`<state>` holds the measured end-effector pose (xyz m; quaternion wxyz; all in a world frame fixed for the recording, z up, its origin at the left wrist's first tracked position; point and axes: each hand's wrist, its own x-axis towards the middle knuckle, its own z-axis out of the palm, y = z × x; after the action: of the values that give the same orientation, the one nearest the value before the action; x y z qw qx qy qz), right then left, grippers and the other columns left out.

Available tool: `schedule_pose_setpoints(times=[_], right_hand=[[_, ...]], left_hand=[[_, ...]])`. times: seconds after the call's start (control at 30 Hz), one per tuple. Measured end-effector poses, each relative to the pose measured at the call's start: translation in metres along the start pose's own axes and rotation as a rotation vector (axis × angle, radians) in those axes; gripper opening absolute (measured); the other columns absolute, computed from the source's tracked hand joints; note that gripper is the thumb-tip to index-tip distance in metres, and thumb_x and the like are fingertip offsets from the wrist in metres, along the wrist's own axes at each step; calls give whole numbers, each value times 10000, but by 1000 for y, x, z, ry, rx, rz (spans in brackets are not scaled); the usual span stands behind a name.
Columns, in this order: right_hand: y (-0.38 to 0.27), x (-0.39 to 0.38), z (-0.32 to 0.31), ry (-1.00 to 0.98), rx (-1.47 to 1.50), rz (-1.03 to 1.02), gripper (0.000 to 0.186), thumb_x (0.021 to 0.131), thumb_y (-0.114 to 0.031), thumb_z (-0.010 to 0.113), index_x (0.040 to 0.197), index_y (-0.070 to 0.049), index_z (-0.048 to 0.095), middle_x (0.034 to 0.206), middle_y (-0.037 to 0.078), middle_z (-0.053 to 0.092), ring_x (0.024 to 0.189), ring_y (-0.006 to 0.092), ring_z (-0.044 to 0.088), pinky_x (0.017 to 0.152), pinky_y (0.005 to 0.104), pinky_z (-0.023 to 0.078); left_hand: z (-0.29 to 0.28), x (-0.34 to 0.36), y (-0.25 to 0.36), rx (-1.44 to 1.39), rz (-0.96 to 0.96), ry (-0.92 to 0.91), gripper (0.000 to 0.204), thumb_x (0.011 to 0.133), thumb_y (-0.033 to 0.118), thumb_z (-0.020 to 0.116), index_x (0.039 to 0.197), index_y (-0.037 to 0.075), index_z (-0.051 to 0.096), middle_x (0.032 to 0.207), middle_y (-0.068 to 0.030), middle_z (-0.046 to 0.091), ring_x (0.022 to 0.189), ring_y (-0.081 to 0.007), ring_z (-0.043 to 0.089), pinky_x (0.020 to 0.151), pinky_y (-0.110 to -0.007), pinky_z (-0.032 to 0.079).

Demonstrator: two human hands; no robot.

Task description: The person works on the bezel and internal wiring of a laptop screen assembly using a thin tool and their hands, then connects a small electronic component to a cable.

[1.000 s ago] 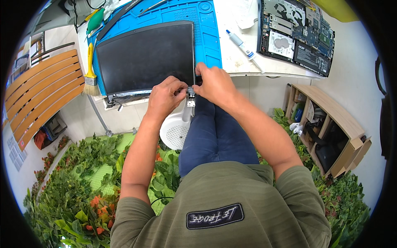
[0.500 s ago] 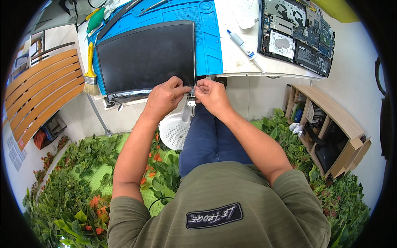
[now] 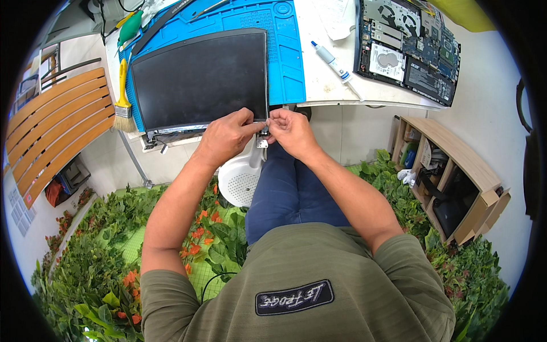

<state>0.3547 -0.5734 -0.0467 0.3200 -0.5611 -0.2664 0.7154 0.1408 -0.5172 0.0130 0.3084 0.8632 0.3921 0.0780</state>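
Note:
A dark laptop screen panel (image 3: 196, 77) lies on the blue silicone mat (image 3: 288, 62), its lower edge at the bench's front. At its lower right corner is a silver metal hinge (image 3: 261, 142). My left hand (image 3: 227, 137) has curled fingers, with one finger reaching onto the hinge at that corner. My right hand (image 3: 289, 132) is closed in a pinch at the same hinge, thumb and index close together. Any tiny part between the fingertips is too small to make out.
An opened laptop base (image 3: 407, 48) and a glue tube (image 3: 330, 60) lie on the white bench (image 3: 319, 94). A yellow brush (image 3: 123, 85) and green blower (image 3: 130, 27) are at left. Below are a white stool (image 3: 236, 179) and artificial plants (image 3: 114, 262). A slatted wooden seat (image 3: 60, 114) and shelf (image 3: 447, 157) flank me.
My right hand has come down from the screen's right edge to pinch at the hinge. My left finger has straightened toward the hinge, and my left forearm has shifted outward to the left.

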Motion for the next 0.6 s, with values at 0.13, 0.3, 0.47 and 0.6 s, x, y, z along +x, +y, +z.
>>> schedule_pose_setpoints(times=[0.13,0.3,0.47,0.6], right_hand=[[1,1,-2,-18,13,3,232,1064,-50,707,1231,110,704,1013,121,807,797,139,795,702,281,670],[-5,0,0,-3,-37,15,208,1054,-64,719,1186,96,712,965,99,801,769,116,782,685,270,654],[-5,0,2,9,-14,14,205,1046,-82,737,1157,90,715,933,85,795,747,105,773,670,261,640],[-1,1,-1,-9,27,19,206,1046,-80,737,1159,91,716,940,88,797,748,112,777,672,268,641]], left_hand=[[0,2,1,13,4,-2,422,820,9,817,1188,214,854,945,-29,639,805,-231,703,673,-407,585],[1,4,2,-109,-95,-7,338,857,34,828,1172,156,840,1004,-45,710,797,-250,739,699,-386,608],[9,-5,-1,-229,-243,63,221,893,78,855,1110,118,837,1036,-50,740,779,-242,760,696,-370,613],[12,-13,1,-183,-203,114,188,891,94,871,1075,112,841,1025,-48,737,766,-235,757,688,-364,609]])
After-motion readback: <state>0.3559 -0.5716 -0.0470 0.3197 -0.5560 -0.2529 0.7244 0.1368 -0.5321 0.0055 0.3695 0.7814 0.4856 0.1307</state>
